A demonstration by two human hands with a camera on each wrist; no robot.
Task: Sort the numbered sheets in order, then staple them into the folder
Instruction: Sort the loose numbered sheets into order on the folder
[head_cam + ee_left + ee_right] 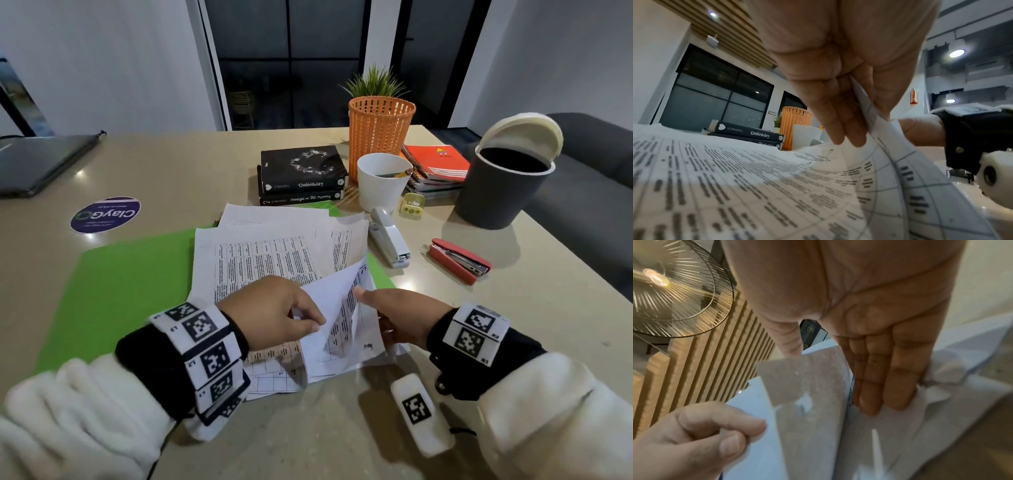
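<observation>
White printed sheets point(260, 260) lie fanned on green folder point(130, 284) on table; left hand point(270, 311) pinches lifted sheet corner point(329, 301); right hand point(404, 315), fingers straight, presses lower sheets; white stapler point(388, 236) just beside pile.

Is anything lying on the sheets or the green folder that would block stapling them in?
Nothing visible does. The printed white paper sheets already lie on the open green card folder; the white-grey stapler sits clear, beside their right edge.

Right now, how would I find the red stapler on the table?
Start at the big dark bin on the right of the table. Just in front of it lies the red stapler. The stapler beside it, nearer the papers, is white.
</observation>
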